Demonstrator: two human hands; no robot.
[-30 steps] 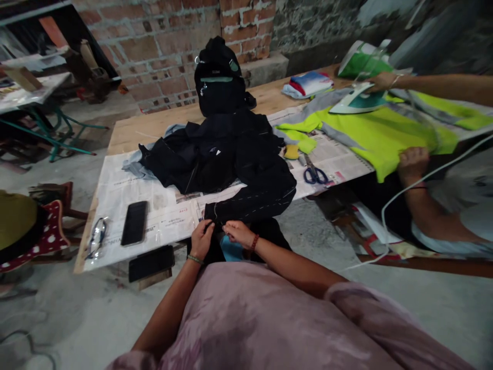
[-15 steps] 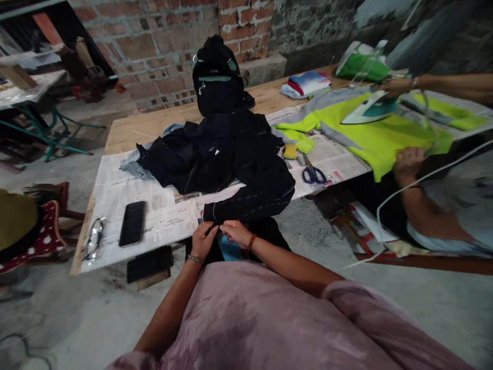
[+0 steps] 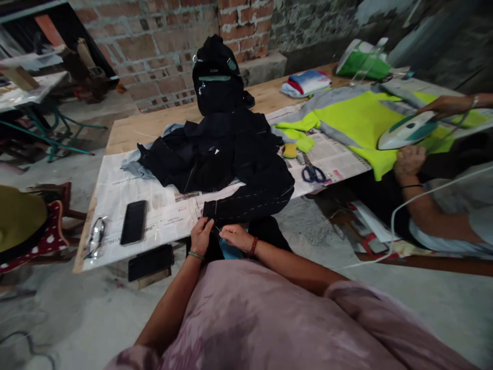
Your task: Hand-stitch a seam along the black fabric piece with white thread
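A black garment (image 3: 246, 198) with lines of white basting stitches lies partly on the table, its sleeve-like end hanging toward me over the front edge. My left hand (image 3: 201, 237) pinches the lower left corner of that end between thumb and fingers. Just right of it, my right hand (image 3: 236, 237) is closed, fingertips together on what looks like a sewing needle (image 3: 218, 228), very thin and hard to make out. A short gap separates the two hands. Light blue cloth (image 3: 230, 251) shows beneath them.
On the newspaper-covered table (image 3: 111, 205) are a phone (image 3: 133, 222), glasses (image 3: 96, 236), scissors (image 3: 313, 173) and a black backpack (image 3: 215, 82). A second phone (image 3: 151, 263) sits below the edge. At right, a co-worker's hand moves an iron (image 3: 408, 131) over a yellow-grey garment (image 3: 350, 115).
My right hand has drawn slightly down and away from my left, opening a small gap. The co-worker's iron has slid right and nearer over the yellow garment.
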